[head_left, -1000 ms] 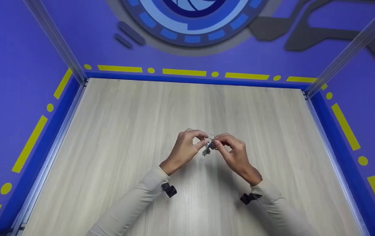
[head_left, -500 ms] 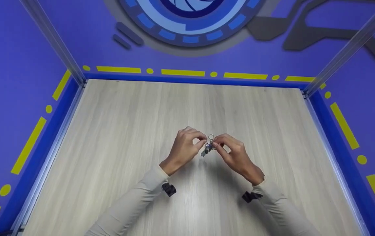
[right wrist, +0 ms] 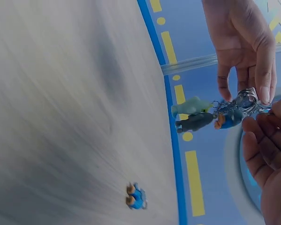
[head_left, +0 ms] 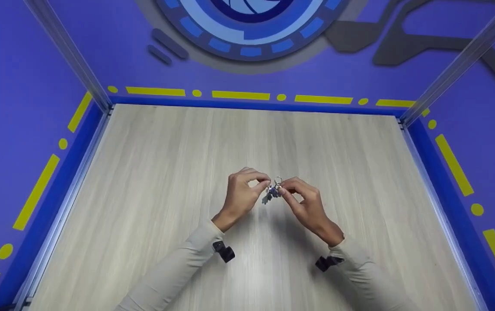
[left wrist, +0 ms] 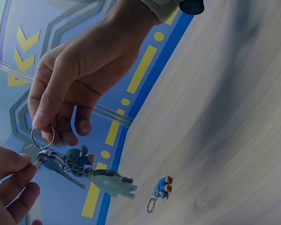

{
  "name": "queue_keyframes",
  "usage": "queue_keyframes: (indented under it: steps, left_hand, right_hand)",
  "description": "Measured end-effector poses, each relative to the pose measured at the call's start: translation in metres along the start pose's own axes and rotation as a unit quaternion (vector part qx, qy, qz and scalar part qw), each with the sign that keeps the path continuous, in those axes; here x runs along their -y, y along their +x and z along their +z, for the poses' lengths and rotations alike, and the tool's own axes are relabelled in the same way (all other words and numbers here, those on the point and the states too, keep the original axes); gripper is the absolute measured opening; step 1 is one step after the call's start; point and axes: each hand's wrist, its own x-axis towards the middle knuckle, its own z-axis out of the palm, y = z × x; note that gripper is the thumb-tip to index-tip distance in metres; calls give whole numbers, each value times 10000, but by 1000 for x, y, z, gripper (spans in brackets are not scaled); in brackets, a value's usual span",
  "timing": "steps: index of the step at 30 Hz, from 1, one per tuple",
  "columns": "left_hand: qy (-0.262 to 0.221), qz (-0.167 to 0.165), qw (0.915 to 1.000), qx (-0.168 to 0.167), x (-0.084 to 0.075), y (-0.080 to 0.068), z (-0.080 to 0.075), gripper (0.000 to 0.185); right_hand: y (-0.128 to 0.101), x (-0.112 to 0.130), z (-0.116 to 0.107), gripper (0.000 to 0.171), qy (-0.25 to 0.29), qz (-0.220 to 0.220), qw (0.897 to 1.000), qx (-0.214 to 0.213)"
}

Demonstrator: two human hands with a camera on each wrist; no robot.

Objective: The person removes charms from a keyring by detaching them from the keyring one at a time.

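Observation:
Both hands meet near the middle of the table, raised above it. My left hand (head_left: 243, 194) pinches one end of a bunch of keyrings (head_left: 272, 194); in the left wrist view its thumb and fingertips grip a small metal ring. My right hand (head_left: 310, 205) pinches a split ring (left wrist: 42, 136) of the same bunch. From the rings hang a key (left wrist: 63, 173), a pale green figurine (left wrist: 114, 184), a grey figurine (right wrist: 194, 123) and a blue figurine (right wrist: 232, 119). Below the bunch, a separate small blue figurine (left wrist: 163, 187) with its own ring shows against the wood.
The wood tabletop (head_left: 178, 142) is bounded by blue panels with yellow dashes (head_left: 241, 95) at the back and both sides. Metal posts (head_left: 74, 60) stand at the back corners. Each sleeve carries a small black wrist camera (head_left: 225, 251).
Both hands and the bunch have shifted slightly left. The hanging figurines have swung and spread a little between the hands, with more blue showing. Both hands keep their pinch.

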Motion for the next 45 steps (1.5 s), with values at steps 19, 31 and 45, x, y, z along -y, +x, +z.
queue_keyframes:
  steps: [19, 31, 45]
  left_hand:
    - [226, 286, 9993, -122, 1, -5, 4, 10]
    - [-192, -208, 9993, -259, 2, -5, 6, 8]
    - [-302, -663, 9973, -22, 3, -6, 1, 7]
  right_hand:
    - [8, 5, -4, 18, -183, -340, 9970, 669]
    - [10, 3, -5, 12, 204, 329, 9985, 386]
    - [12, 2, -1, 13, -138, 176, 9997, 53]
